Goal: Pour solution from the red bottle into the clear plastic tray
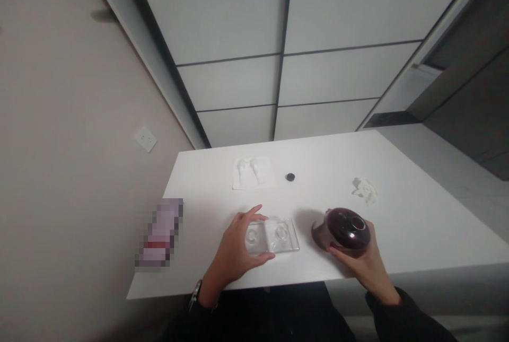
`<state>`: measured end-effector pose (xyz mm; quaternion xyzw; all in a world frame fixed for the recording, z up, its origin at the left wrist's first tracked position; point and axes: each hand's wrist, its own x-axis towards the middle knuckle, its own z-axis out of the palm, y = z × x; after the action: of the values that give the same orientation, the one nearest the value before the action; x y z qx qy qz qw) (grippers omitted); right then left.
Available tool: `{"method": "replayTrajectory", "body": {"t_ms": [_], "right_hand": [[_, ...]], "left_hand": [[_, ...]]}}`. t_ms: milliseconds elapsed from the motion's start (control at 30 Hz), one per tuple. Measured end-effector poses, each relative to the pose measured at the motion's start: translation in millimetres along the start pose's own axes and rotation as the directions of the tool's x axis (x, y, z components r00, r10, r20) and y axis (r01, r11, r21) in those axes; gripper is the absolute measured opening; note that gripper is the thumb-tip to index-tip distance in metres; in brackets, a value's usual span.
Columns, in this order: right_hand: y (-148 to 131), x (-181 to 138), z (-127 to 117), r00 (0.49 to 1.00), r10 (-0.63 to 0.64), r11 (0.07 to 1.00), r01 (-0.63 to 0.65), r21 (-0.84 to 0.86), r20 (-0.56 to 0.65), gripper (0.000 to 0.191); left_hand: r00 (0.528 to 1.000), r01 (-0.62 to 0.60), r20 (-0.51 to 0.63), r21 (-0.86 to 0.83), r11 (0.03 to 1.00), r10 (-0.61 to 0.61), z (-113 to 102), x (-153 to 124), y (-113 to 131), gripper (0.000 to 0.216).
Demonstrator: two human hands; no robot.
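You have a dark maroon, rounded vessel point(345, 228) that looks like smooth, high-gloss plastic, and a clear, rectangular two-well tray point(273, 237) in shiny, see-through plastic. Your flat white worktop point(324, 169) looks smooth and mostly matt; the crumpled white wad point(366, 190) resembles rough paper. Your long black sleeve point(413, 315) is dull cloth, your silvery wristband point(195, 293) shiny metal.

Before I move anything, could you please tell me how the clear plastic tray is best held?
I'd pinch the clear plastic tray by its near and far edges, coming from the left end, where the left hand spans it: it lies flat, and those straight edges run opposite each other.
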<state>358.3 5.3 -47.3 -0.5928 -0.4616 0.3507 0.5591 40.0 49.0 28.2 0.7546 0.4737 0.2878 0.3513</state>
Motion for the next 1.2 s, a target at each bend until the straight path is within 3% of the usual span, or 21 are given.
{"method": "replayTrajectory", "body": {"t_ms": [167,300,500,600,700,800,1067,1200], "right_hand": [[-4,1,-3,0.999,-0.038,0.996,0.037,-0.08,-0.012,0.079],[-3,4,-6,0.995,-0.097,0.985,0.092,-0.149,-0.032,0.076],[-10,5,-2,0.953,-0.297,0.932,0.274,-0.238,-0.065,0.076],[-30,10,-3,0.886,-0.457,0.831,0.456,-0.319,0.075,0.073],[-51,19,-7,0.769,-0.585,0.656,0.636,-0.407,0.259,0.073],[-63,25,-8,0.675,-0.64,0.518,0.732,-0.443,0.366,0.077],[-73,30,-7,0.561,-0.64,0.277,0.806,-0.523,0.525,0.083],[-72,32,-8,0.539,-0.65,0.241,0.815,-0.528,0.535,0.081]], "left_hand": [[1.0,-0.005,0.006,0.0,1.0,0.005,1,0,-1,0.085],[1.0,0.002,-0.004,0.007,1.0,-0.002,2,0,0,0.09],[0.999,0.005,-0.034,0.014,1.0,-0.005,4,-3,3,0.089],[1.0,0.013,-0.019,0.018,1.0,-0.013,4,-2,4,0.092],[1.0,0.013,-0.011,0.017,1.0,-0.013,5,-2,3,0.095],[1.0,0.004,-0.02,0.02,1.0,-0.004,5,-2,2,0.096],[1.0,-0.005,0.011,0.023,1.0,0.004,3,-2,2,0.096],[0.999,-0.032,-0.002,0.028,0.999,0.032,3,-2,0,0.101]]}}
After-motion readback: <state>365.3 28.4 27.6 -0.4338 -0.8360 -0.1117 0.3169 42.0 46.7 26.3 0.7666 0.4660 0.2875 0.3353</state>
